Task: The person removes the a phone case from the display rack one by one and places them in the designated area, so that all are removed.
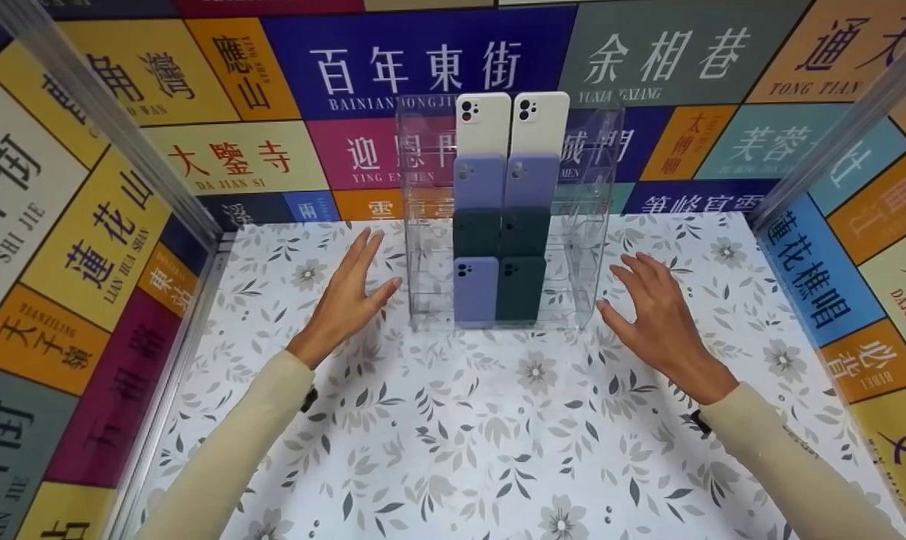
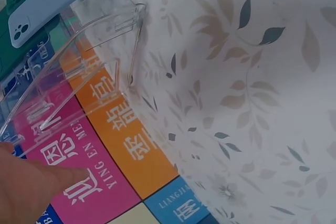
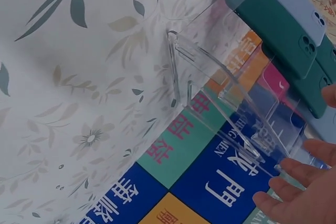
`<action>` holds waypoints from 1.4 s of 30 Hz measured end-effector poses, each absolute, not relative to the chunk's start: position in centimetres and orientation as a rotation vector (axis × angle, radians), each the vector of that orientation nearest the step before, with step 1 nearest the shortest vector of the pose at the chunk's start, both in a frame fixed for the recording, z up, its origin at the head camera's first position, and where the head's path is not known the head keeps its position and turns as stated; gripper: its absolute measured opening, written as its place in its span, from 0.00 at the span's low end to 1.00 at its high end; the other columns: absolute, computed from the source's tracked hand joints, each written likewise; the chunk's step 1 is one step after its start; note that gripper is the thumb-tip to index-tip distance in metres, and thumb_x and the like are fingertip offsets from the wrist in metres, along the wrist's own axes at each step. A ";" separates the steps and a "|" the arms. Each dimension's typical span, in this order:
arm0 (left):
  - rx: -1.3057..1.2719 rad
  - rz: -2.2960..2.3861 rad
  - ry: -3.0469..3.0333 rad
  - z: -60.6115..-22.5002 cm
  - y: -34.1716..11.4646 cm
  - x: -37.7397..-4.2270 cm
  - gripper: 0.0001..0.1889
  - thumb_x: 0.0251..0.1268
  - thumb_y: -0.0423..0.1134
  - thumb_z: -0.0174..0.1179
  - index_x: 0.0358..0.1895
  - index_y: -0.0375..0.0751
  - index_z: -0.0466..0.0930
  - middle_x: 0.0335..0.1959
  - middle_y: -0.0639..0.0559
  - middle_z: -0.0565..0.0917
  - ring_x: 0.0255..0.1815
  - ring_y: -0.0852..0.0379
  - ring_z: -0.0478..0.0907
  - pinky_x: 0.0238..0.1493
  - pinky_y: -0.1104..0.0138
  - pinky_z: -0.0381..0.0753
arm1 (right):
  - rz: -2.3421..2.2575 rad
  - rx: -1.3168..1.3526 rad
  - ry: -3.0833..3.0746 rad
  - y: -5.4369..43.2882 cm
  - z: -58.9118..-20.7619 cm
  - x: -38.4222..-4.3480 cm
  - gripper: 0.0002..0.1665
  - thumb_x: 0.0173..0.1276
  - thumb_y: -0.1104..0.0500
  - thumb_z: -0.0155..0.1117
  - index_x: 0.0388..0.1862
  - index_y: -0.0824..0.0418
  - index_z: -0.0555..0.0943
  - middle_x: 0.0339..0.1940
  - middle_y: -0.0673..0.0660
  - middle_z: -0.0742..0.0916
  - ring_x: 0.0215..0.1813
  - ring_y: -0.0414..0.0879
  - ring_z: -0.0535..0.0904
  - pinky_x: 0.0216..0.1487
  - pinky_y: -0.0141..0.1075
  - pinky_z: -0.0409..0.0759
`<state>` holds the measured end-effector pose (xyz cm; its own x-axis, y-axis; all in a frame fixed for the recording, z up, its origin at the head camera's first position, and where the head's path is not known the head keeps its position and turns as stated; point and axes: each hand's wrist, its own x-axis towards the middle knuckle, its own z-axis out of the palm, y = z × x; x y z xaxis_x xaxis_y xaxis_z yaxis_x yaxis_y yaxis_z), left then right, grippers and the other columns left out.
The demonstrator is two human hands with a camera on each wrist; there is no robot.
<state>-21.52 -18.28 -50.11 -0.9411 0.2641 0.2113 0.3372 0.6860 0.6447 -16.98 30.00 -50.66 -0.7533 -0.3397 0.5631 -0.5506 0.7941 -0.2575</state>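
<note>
A clear acrylic tiered stand (image 1: pixel 586 247) is upright at the back of the table, holding phone cases in pairs. Two white cases (image 1: pixel 541 124) are at the top, with two lavender cases (image 1: pixel 478 180) below them. Under those come two dark green cases (image 1: pixel 477 229). The bottom tier has a lavender case (image 1: pixel 475 292) on the left and a dark green case (image 1: pixel 521 291) on the right. My left hand (image 1: pixel 352 289) is beside the stand's left side, fingers extended, holding nothing. At its right side, my right hand (image 1: pixel 654 315) is apart from it with fingers slightly bent, also holding nothing.
A white cloth with grey leaves and flowers (image 1: pixel 453 435) covers the table. Colourful panels with Chinese lettering (image 1: pixel 423 60) rise at the back and both sides. Clear corner posts (image 1: pixel 123 105) stand where the panels meet.
</note>
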 end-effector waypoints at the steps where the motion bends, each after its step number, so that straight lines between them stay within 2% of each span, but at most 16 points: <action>1: -0.499 -1.099 -2.797 -50.0 -18.2 -21.7 0.44 0.83 0.51 0.65 0.92 0.46 0.53 0.93 0.43 0.49 0.91 0.40 0.52 0.85 0.40 0.59 | 0.572 0.670 -2.475 29.9 -50.6 -17.0 0.33 0.68 0.63 0.80 0.69 0.75 0.80 0.70 0.76 0.81 0.74 0.75 0.73 0.72 0.73 0.71; 10: -0.468 -1.137 -2.804 -49.7 -18.0 -23.1 0.42 0.83 0.48 0.66 0.91 0.45 0.55 0.91 0.39 0.54 0.90 0.37 0.54 0.86 0.38 0.56 | 0.631 0.694 -2.472 28.8 -50.6 -17.3 0.34 0.68 0.63 0.81 0.69 0.74 0.80 0.71 0.74 0.81 0.74 0.72 0.73 0.73 0.69 0.73; 14: -0.426 -1.185 -2.795 -49.6 -17.9 -23.8 0.42 0.83 0.47 0.66 0.91 0.46 0.56 0.90 0.40 0.57 0.89 0.37 0.56 0.87 0.39 0.55 | 0.647 0.707 -2.473 28.2 -50.6 -17.4 0.33 0.69 0.64 0.80 0.69 0.74 0.81 0.71 0.74 0.81 0.73 0.71 0.74 0.72 0.66 0.75; 21: -0.440 -1.235 -2.737 -49.5 -17.5 -25.1 0.39 0.83 0.45 0.66 0.88 0.40 0.61 0.88 0.38 0.62 0.88 0.38 0.57 0.88 0.41 0.53 | 0.696 0.715 -2.477 27.1 -50.7 -17.5 0.32 0.70 0.63 0.79 0.69 0.73 0.81 0.70 0.73 0.82 0.71 0.70 0.76 0.71 0.64 0.78; 25: -0.432 -1.315 -2.702 -49.4 -17.1 -25.8 0.37 0.83 0.45 0.65 0.88 0.41 0.62 0.87 0.38 0.63 0.88 0.38 0.58 0.87 0.41 0.53 | 0.718 0.718 -2.477 26.6 -51.0 -17.5 0.32 0.71 0.63 0.80 0.70 0.73 0.81 0.70 0.72 0.82 0.71 0.69 0.77 0.70 0.62 0.80; 27: -0.425 -1.367 -2.681 -49.4 -16.9 -26.1 0.37 0.83 0.45 0.65 0.88 0.42 0.63 0.87 0.39 0.64 0.88 0.39 0.58 0.87 0.42 0.54 | 0.733 0.721 -2.468 26.4 -51.2 -17.5 0.32 0.71 0.64 0.80 0.70 0.73 0.81 0.69 0.72 0.82 0.71 0.69 0.77 0.69 0.62 0.80; 34: -0.331 -1.547 -2.648 -49.2 -16.7 -27.2 0.37 0.83 0.46 0.66 0.88 0.45 0.64 0.88 0.43 0.64 0.88 0.42 0.59 0.83 0.41 0.66 | 0.792 0.723 -2.458 25.7 -51.7 -17.7 0.31 0.71 0.65 0.79 0.70 0.72 0.82 0.69 0.70 0.83 0.71 0.66 0.78 0.67 0.61 0.82; 38: -0.269 -1.613 -2.638 -49.1 -16.5 -27.7 0.37 0.83 0.48 0.66 0.88 0.47 0.64 0.88 0.46 0.65 0.87 0.42 0.61 0.82 0.43 0.67 | 0.820 0.715 -2.473 25.3 -51.7 -17.8 0.31 0.72 0.64 0.79 0.70 0.72 0.81 0.69 0.70 0.83 0.70 0.65 0.78 0.67 0.59 0.82; 42: -0.288 -1.658 -2.594 -49.3 -16.2 -28.2 0.37 0.83 0.48 0.66 0.87 0.46 0.65 0.87 0.45 0.67 0.85 0.40 0.65 0.81 0.42 0.68 | 0.855 0.686 -2.490 25.1 -51.9 -18.0 0.31 0.72 0.65 0.78 0.71 0.72 0.81 0.70 0.70 0.83 0.70 0.65 0.78 0.68 0.58 0.82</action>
